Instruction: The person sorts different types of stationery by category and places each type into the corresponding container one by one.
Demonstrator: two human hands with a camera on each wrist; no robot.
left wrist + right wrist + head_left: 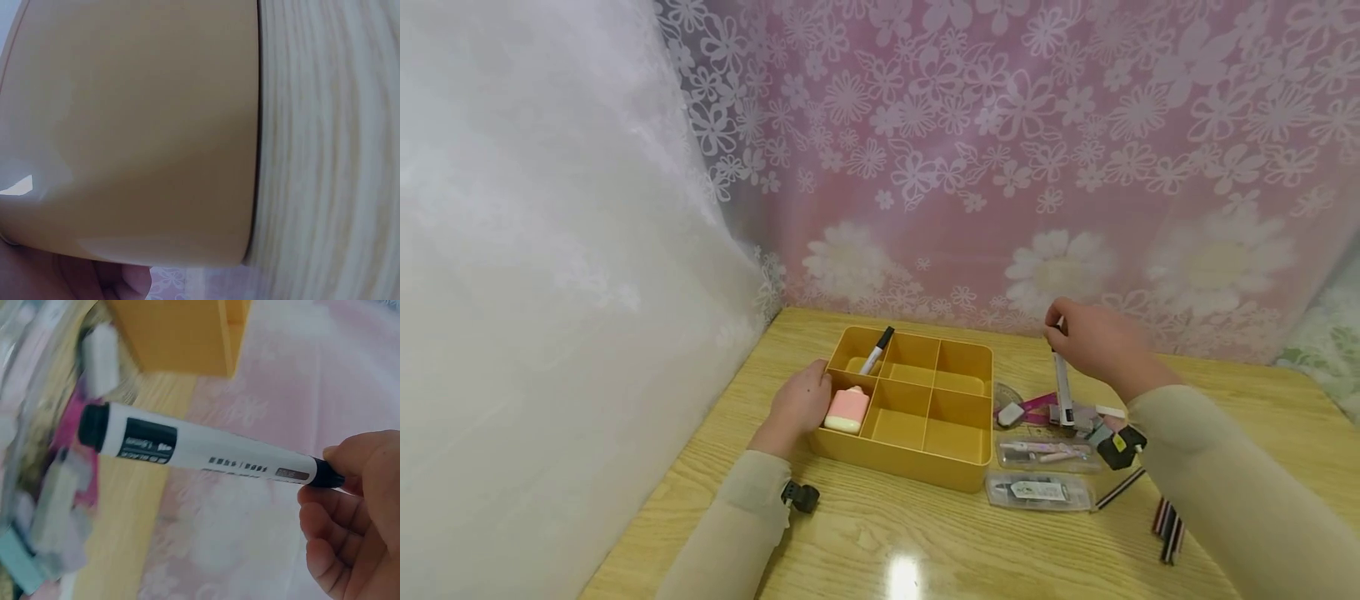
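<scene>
A yellow organizer box (895, 465) with several compartments stands on the table. My left hand (802, 400) grips its left wall; in the left wrist view, the box's side (144, 125) hides most of that hand, and curled fingers (119, 281) show below. My right hand (1093, 342) pinches a white marker (1063, 387) by its black cap, holding it in the air right of the box. The right wrist view shows the marker (212, 448) with its plain end pointing away from the fingers. Another marker (874, 354) leans in the back left compartment; a pink-and-cream bottle-shaped item (849, 408) lies in the front left one.
Right of the box lie two clear cases (1037, 492), a white eraser (1011, 414), a magenta item (1041, 406) and other small stationery. Several dark pencils (1168, 529) lie near the right forearm. A floral curtain (962, 167) hangs behind the table.
</scene>
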